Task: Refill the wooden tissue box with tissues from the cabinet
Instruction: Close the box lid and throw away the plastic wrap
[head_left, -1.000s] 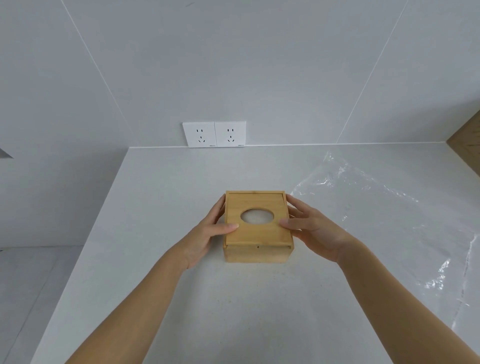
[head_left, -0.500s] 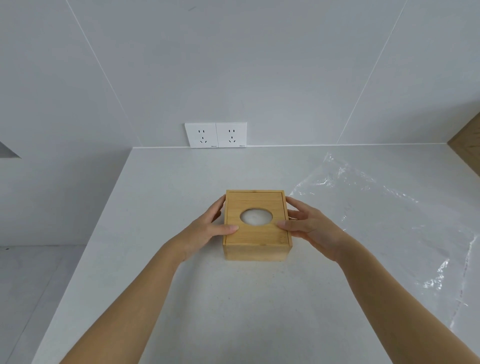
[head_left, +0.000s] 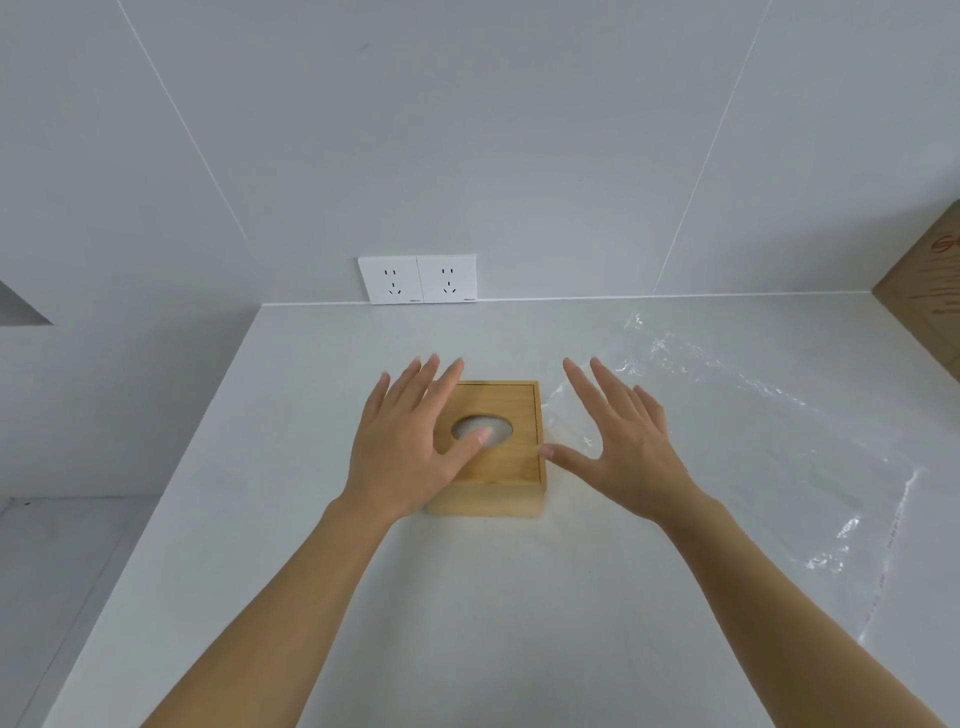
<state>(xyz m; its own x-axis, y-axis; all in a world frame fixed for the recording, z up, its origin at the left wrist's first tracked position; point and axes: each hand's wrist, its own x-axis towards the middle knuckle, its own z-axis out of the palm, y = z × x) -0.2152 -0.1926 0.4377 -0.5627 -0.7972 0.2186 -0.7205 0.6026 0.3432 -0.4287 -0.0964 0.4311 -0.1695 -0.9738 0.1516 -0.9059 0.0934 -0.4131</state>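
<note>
The wooden tissue box sits on the white counter with its lid on. White tissue shows through the oval hole in the lid. My left hand hovers over the box's left side, fingers spread, its thumb tip over the oval hole. My right hand is raised just right of the box, fingers spread, its thumb tip near the box's right edge. Neither hand holds anything.
A sheet of clear plastic wrap lies on the counter to the right of the box. Two white wall sockets sit at the back wall. A brown cardboard box stands at the far right edge.
Both hands have let go of the box's sides and lifted with fingers spread. The lid, slightly offset a second ago, now sits flush on the box.
</note>
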